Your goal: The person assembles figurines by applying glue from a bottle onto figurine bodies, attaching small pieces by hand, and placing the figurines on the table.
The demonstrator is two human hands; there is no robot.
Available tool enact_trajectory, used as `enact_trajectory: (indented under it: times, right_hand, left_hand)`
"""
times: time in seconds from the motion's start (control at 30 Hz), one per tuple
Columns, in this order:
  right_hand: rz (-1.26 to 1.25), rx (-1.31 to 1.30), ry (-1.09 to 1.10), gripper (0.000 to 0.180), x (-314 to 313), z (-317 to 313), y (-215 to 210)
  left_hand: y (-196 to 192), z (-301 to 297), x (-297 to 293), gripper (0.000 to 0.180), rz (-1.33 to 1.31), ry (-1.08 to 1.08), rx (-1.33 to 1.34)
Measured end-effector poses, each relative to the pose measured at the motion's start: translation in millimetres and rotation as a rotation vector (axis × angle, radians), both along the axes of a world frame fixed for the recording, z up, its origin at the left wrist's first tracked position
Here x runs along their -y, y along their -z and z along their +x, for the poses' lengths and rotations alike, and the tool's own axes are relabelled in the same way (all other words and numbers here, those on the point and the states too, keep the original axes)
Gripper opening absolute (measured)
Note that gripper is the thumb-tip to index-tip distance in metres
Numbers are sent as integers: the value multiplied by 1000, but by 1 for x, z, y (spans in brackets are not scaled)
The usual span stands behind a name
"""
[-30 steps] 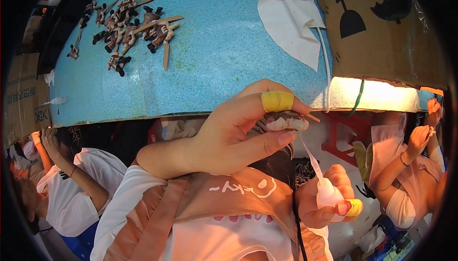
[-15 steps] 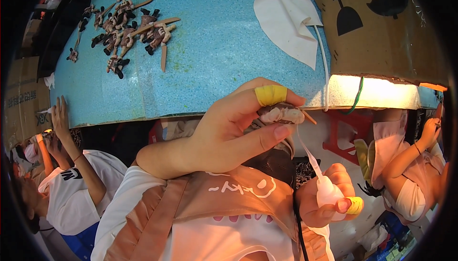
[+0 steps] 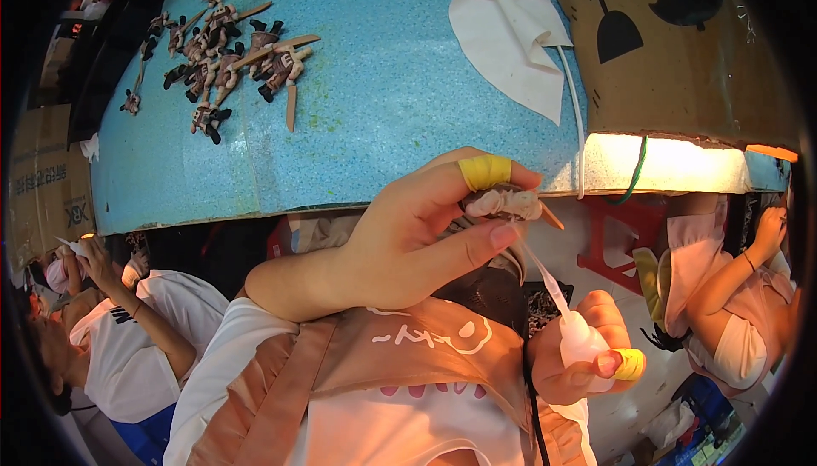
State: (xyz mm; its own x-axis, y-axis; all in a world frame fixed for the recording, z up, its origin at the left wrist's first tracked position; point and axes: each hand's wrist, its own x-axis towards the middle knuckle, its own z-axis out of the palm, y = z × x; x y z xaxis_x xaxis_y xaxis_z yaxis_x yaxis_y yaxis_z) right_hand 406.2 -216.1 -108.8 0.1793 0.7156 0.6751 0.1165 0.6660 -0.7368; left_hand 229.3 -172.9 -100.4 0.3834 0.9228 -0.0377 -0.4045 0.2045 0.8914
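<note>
My left hand [image 3: 404,232], with yellow tape round one finger, pinches a small pale-and-brown figurine [image 3: 504,204] between thumb and fingers, just in front of the table edge. A thin wooden stick [image 3: 552,216] juts out beside the figurine. Lower and to the right, my right hand [image 3: 551,374] is wrapped round a small white squeeze bottle [image 3: 583,342]; yellow tape covers a finger here too. The bottle's long thin nozzle [image 3: 546,277] slants up toward the figurine's underside. Whether its tip touches the figurine I cannot tell.
Several similar figurines [image 3: 223,70] with wooden sticks lie heaped on the blue tabletop [image 3: 374,108]. A white cloth [image 3: 506,49], a white cable [image 3: 575,117] and a cardboard box [image 3: 681,74] are farther right. One person [image 3: 140,338] works at left, another [image 3: 723,296] at right, near a red stool [image 3: 608,249].
The bottle in my right hand has tilted slightly, its nozzle shifting a little left. My left hand keeps its hold on the figurine. The person at left has lowered a raised hand.
</note>
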Motion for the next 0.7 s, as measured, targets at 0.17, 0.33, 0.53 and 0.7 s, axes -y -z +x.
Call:
enact_trajectory:
  times: [0.17, 0.33, 0.53, 0.7]
  right_hand:
    - [-21, -5, 8, 16, 5, 3, 3]
    - [-30, -67, -17, 15, 4, 0, 2]
    - [-399, 71, -63, 49, -5, 14, 10]
    - [-351, 190, -257, 25, -66, -2, 15]
  left_hand:
    - [1, 1, 2, 33, 14, -14, 0]
    - [3, -1, 3, 34, 17, -39, -45]
    - [-6, -11, 9, 36, -100, -120, -28]
    - [9, -22, 10, 35, 53, -169, -21]
